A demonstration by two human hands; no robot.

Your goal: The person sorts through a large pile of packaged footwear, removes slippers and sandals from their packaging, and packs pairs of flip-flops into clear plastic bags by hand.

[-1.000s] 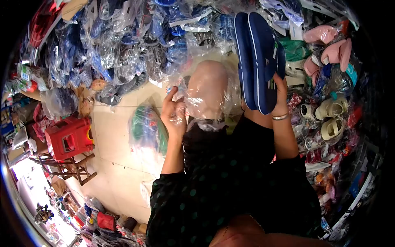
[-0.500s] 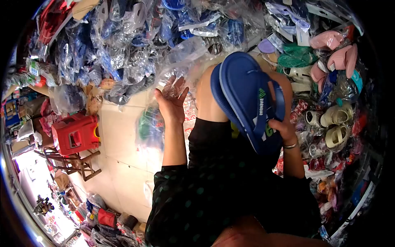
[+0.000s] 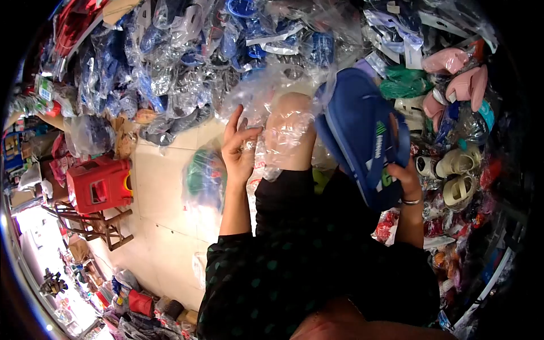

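Note:
My right hand (image 3: 406,180) is closed around the side of a pair of blue flip-flops (image 3: 354,133) stacked together, with white and green lettering on the strap. They stand tilted above my right thigh. A clear plastic bag (image 3: 286,127) stretches over my bare left knee, from near my left hand to the toe end of the flip-flops. My left hand (image 3: 239,153) is raised beside the knee with its fingers apart, one pointing up and another bent toward the bag. The plastic is at its fingertips; whether they grip it I cannot tell.
Piles of plastic-wrapped footwear (image 3: 192,62) line the far side. Pink slippers (image 3: 467,85) and cream shoes (image 3: 458,190) lie at the right. A red plastic stool (image 3: 99,184) rests on a wooden chair (image 3: 93,224) at the left. A bagged green item (image 3: 201,175) lies on the tiled floor (image 3: 164,221).
The flip-flops and my right hand have shifted slightly right. The clear bag now spans my left knee. My left hand has turned, with fewer fingers stretched out.

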